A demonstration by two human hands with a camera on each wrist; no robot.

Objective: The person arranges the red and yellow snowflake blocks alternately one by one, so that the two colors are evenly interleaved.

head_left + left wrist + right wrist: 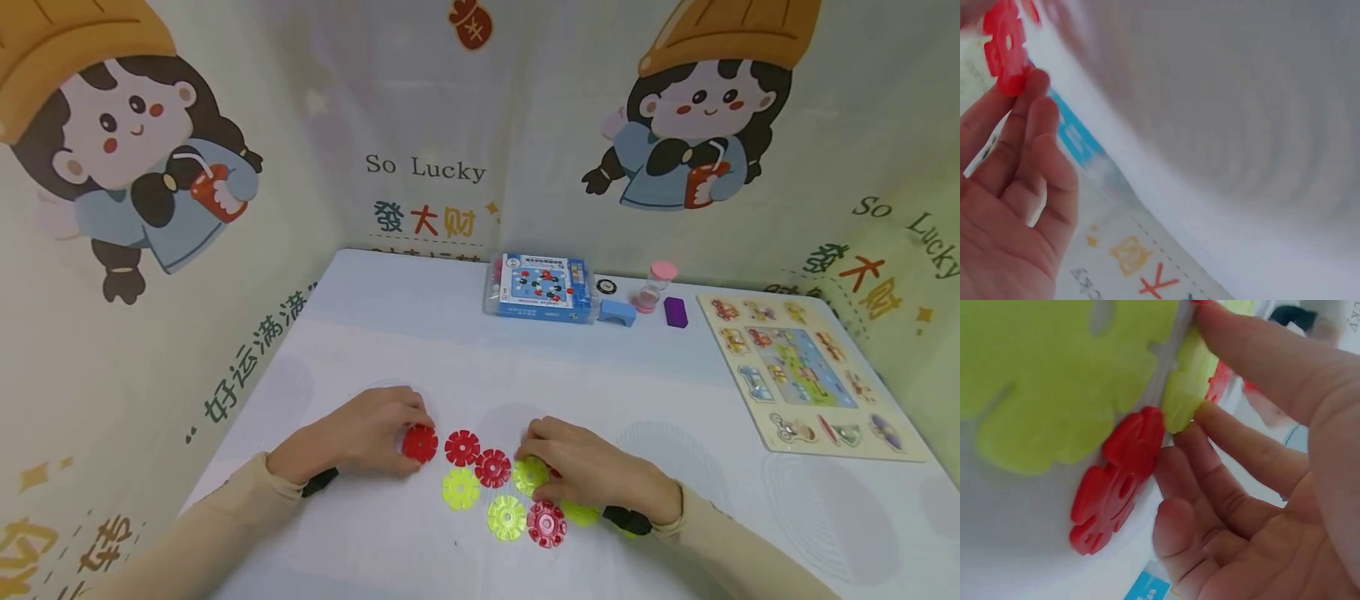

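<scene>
Looking down from the head view: left hand (358, 437) pinches a red plastic snowflake disc (419, 443) on the white counter (600, 392), nine o'clock of the cluster; right hand (592, 468) grips a yellow-green plastic snowflake disc (529, 475). Left wrist: fingers (1025, 119) pinching red. Right wrist: fingers (1241, 450) clamp yellow-green's edge. Joining pieces, I'd judge; next, align slots.

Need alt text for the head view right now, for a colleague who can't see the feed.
Two hands work red and yellow-green snowflake discs on a white table: the left hand holds a red disc, the right hand touches a yellow-green disc. Behind lie a blue game box, a pink sand timer and a puzzle board.
</scene>
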